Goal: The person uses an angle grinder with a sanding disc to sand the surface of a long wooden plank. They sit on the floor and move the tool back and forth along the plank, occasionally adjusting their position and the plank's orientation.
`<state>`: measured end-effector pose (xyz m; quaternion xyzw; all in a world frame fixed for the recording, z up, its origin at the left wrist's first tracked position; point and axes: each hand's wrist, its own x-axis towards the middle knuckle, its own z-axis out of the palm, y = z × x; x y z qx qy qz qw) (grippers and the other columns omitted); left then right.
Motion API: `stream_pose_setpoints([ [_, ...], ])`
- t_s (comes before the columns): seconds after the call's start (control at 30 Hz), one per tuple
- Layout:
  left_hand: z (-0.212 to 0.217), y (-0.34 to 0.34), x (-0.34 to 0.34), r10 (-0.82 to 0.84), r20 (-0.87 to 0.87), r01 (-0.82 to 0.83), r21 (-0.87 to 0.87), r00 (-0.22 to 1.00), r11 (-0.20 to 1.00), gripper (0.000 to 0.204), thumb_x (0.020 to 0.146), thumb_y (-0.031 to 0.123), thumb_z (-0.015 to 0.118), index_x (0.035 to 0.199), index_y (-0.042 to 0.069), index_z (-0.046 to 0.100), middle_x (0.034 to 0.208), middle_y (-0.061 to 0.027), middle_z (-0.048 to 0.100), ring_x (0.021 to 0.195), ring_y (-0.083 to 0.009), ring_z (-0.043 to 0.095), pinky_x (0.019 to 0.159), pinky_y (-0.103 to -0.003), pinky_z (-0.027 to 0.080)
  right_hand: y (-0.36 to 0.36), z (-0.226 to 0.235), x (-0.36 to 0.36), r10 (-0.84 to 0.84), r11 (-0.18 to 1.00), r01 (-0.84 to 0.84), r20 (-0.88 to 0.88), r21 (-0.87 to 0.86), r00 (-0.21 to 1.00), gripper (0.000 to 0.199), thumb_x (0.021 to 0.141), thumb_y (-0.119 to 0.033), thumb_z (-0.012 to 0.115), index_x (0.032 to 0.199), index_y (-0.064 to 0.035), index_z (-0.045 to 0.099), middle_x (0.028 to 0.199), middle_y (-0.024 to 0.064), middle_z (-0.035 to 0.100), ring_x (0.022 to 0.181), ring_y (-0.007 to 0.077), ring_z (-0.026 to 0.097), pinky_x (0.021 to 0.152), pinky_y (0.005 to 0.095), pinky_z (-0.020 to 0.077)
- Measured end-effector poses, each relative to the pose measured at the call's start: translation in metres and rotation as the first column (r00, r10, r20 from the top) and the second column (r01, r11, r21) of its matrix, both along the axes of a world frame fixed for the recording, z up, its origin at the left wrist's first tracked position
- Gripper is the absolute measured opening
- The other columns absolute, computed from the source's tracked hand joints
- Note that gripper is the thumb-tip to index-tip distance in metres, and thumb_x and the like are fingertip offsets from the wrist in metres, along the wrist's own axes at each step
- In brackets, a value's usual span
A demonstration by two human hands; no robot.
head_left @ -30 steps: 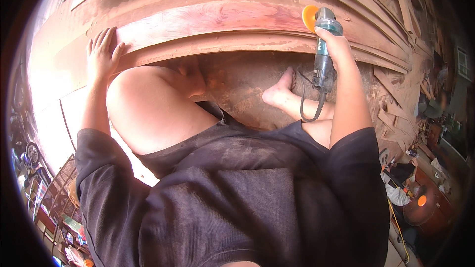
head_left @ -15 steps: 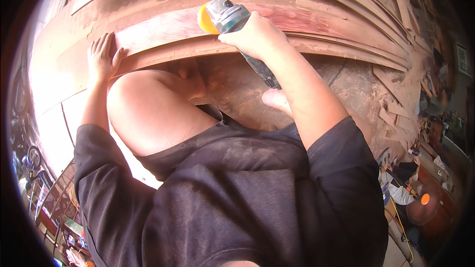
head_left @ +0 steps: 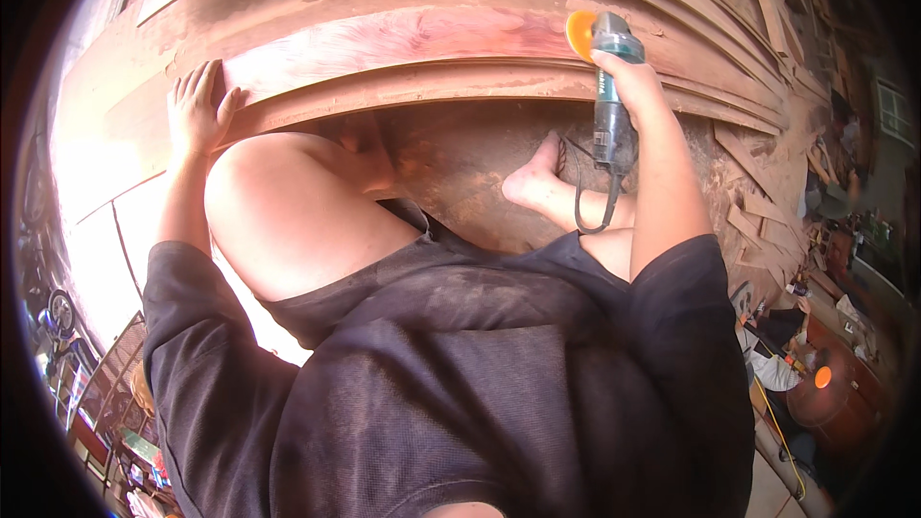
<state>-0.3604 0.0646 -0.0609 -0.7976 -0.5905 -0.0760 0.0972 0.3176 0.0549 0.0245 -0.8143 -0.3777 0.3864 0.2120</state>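
In my right hand is an angle grinder, teal and dark with a grey metal head. My fingers are wrapped round its body near the head. Its yellow-orange disc meets or sits just over the reddish wooden board; contact is hard to tell. A black cord loops down from the grinder's rear end. Far off to the left, my left hand lies flat on the board's left part, fingers apart and holding nothing. The board's bare strip shows bright reddish grain, while wood around it looks duller.
More long planks lie stacked beyond and beside the board. Scrap wood pieces litter the floor at the right. My bare foot rests below the grinder, near its cord. Another person is at the lower right with a round orange-centred object.
My right hand has carried the grinder rightward along the board, turning it more upright. The cord and my foot now show. My left hand has stayed in place.
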Motion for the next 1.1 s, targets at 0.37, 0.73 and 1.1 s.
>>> stream_pose_setpoints([
  [0.37, 0.012, 0.003, 0.0, 0.066, -0.154, -0.088, -0.143, 0.986, 0.986, 0.077, 0.103, 0.063, 0.059, 0.158, 0.009, 0.053, 0.161, -0.0134, 0.055, 0.153, -0.0313, 0.045, 0.129, -0.053, 0.028, 0.001, 0.035, -0.192, 0.479, 0.877, -0.45, 0.221, -0.171, 0.85, 0.067, 0.077, -0.055, 0.087, 0.124, -0.0072, 0.077, 0.114, 0.0207, 0.08, 0.109, 0.0335, 0.078, 0.099, 0.0454, 0.057],
  [0.73, 0.107, 0.027, 0.171, 0.024, -0.108, -0.086, -0.618, 0.994, 0.782, 0.105, 0.083, 0.042, 0.09, 0.171, 0.021, 0.036, 0.172, -0.0135, 0.042, 0.159, -0.032, 0.04, 0.128, -0.051, 0.038, 0.017, -0.001, -0.006, 0.215, 0.975, -0.207, 0.124, -0.073, 0.969, 0.064, 0.082, -0.052, 0.087, 0.12, -0.0005, 0.08, 0.105, 0.0189, 0.08, 0.095, 0.0274, 0.077, 0.088, 0.0408, 0.0591],
  [1.1, 0.069, 0.041, 0.176, 0.009, -0.1, -0.067, -0.596, 0.995, 0.8, 0.111, 0.075, 0.044, 0.094, 0.168, 0.016, 0.04, 0.164, -0.0155, 0.053, 0.148, -0.0385, 0.052, 0.123, -0.05, 0.044, 0.004, 0.015, -0.109, 0.293, 0.956, -0.291, 0.033, -0.047, 0.956, 0.059, 0.081, -0.048, 0.088, 0.12, -0.004, 0.079, 0.1, 0.0174, 0.081, 0.093, 0.028, 0.078, 0.088, 0.0423, 0.0594],
])
